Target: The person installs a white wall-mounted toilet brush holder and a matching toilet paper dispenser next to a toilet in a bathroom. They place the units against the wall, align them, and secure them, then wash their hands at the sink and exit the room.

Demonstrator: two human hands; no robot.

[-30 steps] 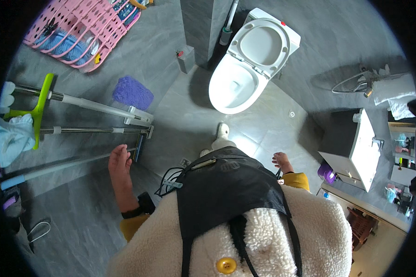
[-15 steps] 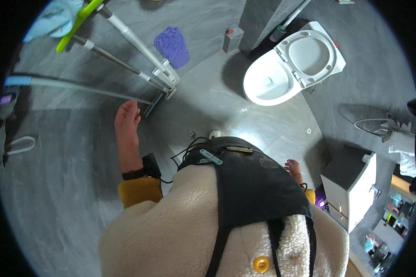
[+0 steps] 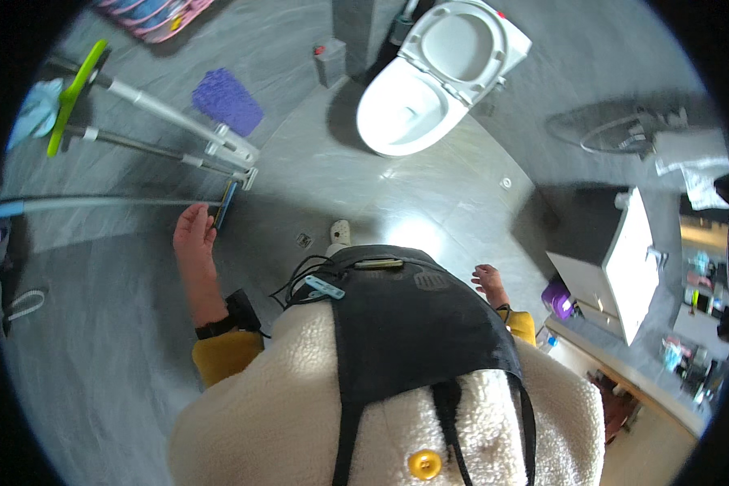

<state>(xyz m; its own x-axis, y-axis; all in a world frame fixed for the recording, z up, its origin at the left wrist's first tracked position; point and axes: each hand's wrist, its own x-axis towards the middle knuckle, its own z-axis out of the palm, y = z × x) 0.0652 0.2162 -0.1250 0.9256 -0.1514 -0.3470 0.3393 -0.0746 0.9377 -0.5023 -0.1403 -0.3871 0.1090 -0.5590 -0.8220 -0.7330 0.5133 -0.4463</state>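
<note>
My left hand (image 3: 194, 232) is loosely bent, with nothing visible in it. It is nearest to the blue-edged squeegee head (image 3: 225, 205) at the bottom of a long pale pole (image 3: 113, 201); whether the fingertips touch it I cannot tell. Further left and up lean a white-and-grey flat mop (image 3: 166, 115) and a thinner pole (image 3: 150, 151), both beside a purple shaggy mop pad (image 3: 228, 102). On my other side, my right hand (image 3: 488, 281) hangs free over the floor, its fingers apart and holding nothing. I wear a black apron (image 3: 421, 324) with a light-blue clip (image 3: 324, 287).
A white toilet (image 3: 405, 113) with its lid raised stands ahead. A white cabinet (image 3: 607, 275) is at the right, with a purple container (image 3: 557, 300) beside it. A small grey box (image 3: 330, 63), a pink basket (image 3: 158, 20) and a floor drain (image 3: 304, 240) are also around.
The view has shifted: the toilet and mops sit further left in the picture. The pink basket has come into sight, and a foot shows more plainly. Both hands remain empty.
</note>
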